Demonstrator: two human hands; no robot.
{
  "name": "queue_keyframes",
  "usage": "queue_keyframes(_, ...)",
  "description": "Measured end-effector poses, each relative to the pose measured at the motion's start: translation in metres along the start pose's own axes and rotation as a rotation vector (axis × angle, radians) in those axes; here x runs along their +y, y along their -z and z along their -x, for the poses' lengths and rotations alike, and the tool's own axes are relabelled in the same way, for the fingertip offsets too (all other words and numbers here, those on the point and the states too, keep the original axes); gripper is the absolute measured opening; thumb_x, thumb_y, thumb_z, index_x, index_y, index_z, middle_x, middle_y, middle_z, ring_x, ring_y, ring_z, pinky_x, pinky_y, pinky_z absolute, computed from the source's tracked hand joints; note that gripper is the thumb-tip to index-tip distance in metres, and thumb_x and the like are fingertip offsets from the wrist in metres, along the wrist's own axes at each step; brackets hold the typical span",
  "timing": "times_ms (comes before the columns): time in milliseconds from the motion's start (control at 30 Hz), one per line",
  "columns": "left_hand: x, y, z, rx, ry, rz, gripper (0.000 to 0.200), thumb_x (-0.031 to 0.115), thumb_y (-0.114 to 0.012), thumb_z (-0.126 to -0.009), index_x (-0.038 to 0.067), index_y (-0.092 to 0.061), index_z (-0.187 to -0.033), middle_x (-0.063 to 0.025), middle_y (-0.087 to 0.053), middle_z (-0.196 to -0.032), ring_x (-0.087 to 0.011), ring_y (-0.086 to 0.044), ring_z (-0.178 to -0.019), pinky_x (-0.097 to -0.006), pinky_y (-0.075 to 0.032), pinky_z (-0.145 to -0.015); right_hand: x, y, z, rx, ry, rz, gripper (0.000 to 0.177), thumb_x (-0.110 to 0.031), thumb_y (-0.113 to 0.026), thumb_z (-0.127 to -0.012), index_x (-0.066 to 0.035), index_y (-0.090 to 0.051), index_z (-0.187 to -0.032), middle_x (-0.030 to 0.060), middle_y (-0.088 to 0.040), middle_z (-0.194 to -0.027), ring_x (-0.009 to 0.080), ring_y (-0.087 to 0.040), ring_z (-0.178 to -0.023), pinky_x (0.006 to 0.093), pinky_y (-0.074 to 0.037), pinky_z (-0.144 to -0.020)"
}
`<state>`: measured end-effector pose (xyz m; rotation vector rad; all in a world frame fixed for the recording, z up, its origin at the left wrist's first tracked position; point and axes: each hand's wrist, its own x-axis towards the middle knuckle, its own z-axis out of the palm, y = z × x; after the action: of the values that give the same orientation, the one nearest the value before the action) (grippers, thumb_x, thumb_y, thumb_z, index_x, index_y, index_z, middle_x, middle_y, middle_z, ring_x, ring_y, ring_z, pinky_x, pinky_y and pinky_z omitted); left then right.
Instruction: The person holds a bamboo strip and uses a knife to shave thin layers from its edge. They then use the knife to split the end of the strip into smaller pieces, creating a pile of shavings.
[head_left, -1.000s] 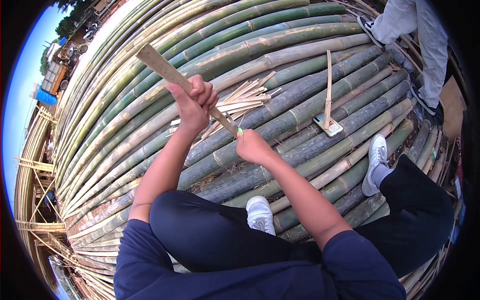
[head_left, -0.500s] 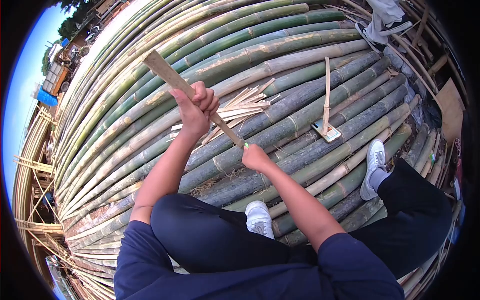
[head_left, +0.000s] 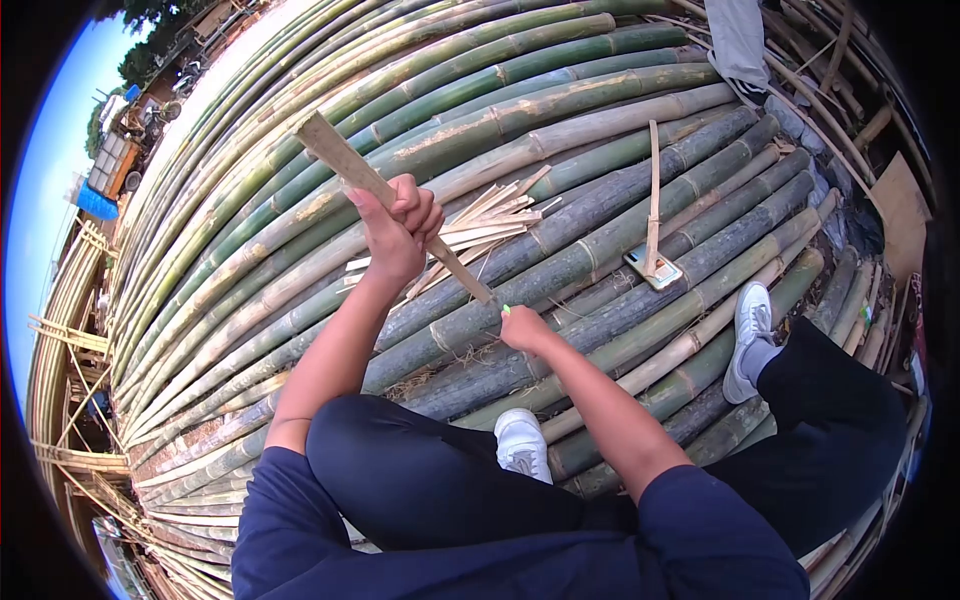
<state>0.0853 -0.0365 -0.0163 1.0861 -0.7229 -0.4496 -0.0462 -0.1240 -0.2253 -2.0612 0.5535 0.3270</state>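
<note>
My left hand (head_left: 398, 232) is clenched around the middle of a flat bamboo strip (head_left: 340, 160). The strip slants from upper left down to a lower end near my right hand. My right hand (head_left: 525, 328) is closed on a small tool with a green end (head_left: 506, 309), right at the strip's lower tip; its blade is hidden. Both hands hover over a wide stack of bamboo poles (head_left: 560, 120) on which I sit with knees bent.
A heap of thin split strips (head_left: 490, 215) lies just behind my left hand. A phone (head_left: 655, 268) rests on the poles under a long loose strip (head_left: 654, 180). My white shoes (head_left: 522, 445) (head_left: 752, 320) sit on the poles. Another person's leg (head_left: 738, 40) stands at the top right.
My right hand has slid down and to the right toward the strip's lower tip. The left hand and strip shifted slightly right. The other person's legs moved away toward the top edge.
</note>
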Motion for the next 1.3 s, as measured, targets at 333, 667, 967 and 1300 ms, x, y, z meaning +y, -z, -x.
queue_keyframes(333,0.004,0.005,0.002,0.033,-0.008,-0.016,0.069,0.086,-0.026,-0.077,0.018,-0.026,-0.061,0.0062,-0.021,-0.046,-0.0082,-0.017,-0.037,-0.0243,-0.018,-0.038,-0.078,0.043,0.038,0.118,0.262,-0.135,0.038,-0.024,-0.042,-0.096,0.008,-0.062,-0.098,0.0297,-0.064,-0.091,0.0442,-0.064,-0.083,0.0490,-0.051,-0.075)
queue_keyframes(667,0.004,0.001,0.002,-0.017,0.010,0.020,0.069,0.085,-0.027,-0.078,0.018,-0.026,-0.061,0.0061,-0.020,-0.046,-0.0081,-0.017,-0.038,-0.0240,-0.019,-0.039,-0.113,0.109,0.073,-0.163,0.081,-0.228,0.042,-0.031,-0.039,-0.098,0.006,-0.060,-0.099,0.0186,-0.061,-0.068,0.0276,-0.059,-0.047,0.0396,-0.049,-0.048)
queue_keyframes(967,0.004,-0.002,0.001,-0.002,0.012,0.006,0.069,0.085,-0.027,-0.078,0.018,-0.026,-0.061,0.0062,-0.021,-0.047,-0.0077,-0.018,-0.038,-0.0236,-0.019,-0.038,-0.056,0.060,0.036,-0.151,-0.106,-0.230,0.042,-0.030,-0.038,-0.099,0.006,-0.059,-0.096,0.0128,-0.059,-0.067,0.0223,-0.054,-0.049,0.0384,-0.046,-0.044)
queue_keyframes(1300,0.005,0.010,-0.001,0.128,-0.033,-0.004,0.068,0.084,-0.026,-0.079,0.018,-0.027,-0.062,0.0062,-0.020,-0.047,-0.0078,-0.018,-0.039,-0.0235,-0.017,-0.039,-0.085,0.043,0.049,-0.009,0.018,-0.467,0.036,-0.027,-0.038,-0.100,0.003,-0.053,-0.086,0.0133,-0.055,-0.057,0.0258,-0.054,-0.040,0.0408,-0.045,-0.043)
